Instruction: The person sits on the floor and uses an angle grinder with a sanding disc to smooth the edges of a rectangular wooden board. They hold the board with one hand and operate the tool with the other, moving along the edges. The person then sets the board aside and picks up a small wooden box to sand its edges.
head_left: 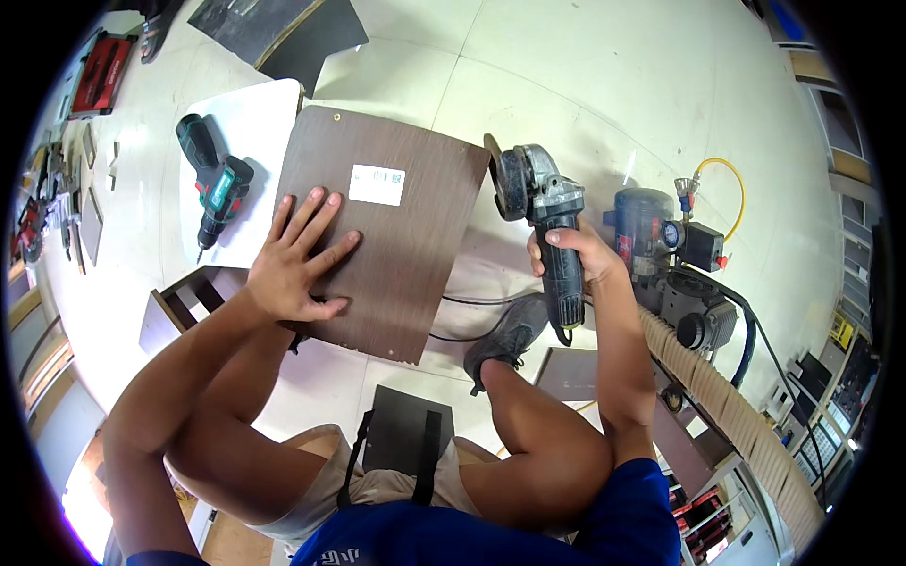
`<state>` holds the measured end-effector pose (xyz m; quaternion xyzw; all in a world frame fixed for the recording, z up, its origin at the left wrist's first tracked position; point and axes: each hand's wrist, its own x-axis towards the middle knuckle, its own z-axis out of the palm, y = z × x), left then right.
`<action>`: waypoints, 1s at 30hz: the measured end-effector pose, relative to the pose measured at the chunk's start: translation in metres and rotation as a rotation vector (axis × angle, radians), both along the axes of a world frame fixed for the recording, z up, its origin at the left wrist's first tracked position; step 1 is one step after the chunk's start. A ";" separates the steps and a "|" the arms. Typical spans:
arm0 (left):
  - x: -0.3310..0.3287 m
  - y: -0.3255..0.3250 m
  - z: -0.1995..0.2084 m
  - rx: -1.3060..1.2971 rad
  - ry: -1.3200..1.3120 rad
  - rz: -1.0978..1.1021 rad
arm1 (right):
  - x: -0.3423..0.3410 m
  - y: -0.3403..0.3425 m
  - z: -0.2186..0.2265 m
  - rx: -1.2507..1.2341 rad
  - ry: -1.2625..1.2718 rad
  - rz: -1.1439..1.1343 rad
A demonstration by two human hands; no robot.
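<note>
My left hand (300, 262) lies with fingers spread on a brown wood-grain board (401, 264), holding nothing. A white label (377, 185) is stuck to the board's upper part, and its near edge looks chipped. In my right hand (583, 251) is a black and grey angle grinder (559, 203), gripped round its body. The grinder's disc and guard are at the upper left of the tool, close by the board's far right corner; whether they touch I cannot tell. Left of the board, a green and black cordless drill (219, 184) rests on a white panel (267, 127).
An air compressor (651, 226) with a yellow hose (739, 193) stands at the right. Dark boards (311, 42) lie on the floor at the far side. A black cable (472, 301) runs under the board near my shoe (514, 340). A red case (102, 74) sits far left.
</note>
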<state>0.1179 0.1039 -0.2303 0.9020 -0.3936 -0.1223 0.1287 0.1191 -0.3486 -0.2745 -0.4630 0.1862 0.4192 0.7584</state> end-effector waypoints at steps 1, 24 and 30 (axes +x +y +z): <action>0.000 -0.001 0.000 -0.011 0.001 -0.004 | -0.001 -0.001 0.002 -0.008 -0.001 0.002; 0.000 -0.001 -0.003 -0.017 -0.012 -0.022 | 0.040 -0.027 0.018 -0.069 -0.016 0.167; -0.002 -0.003 -0.005 -0.030 -0.015 0.005 | 0.046 -0.039 0.019 -0.073 0.024 0.230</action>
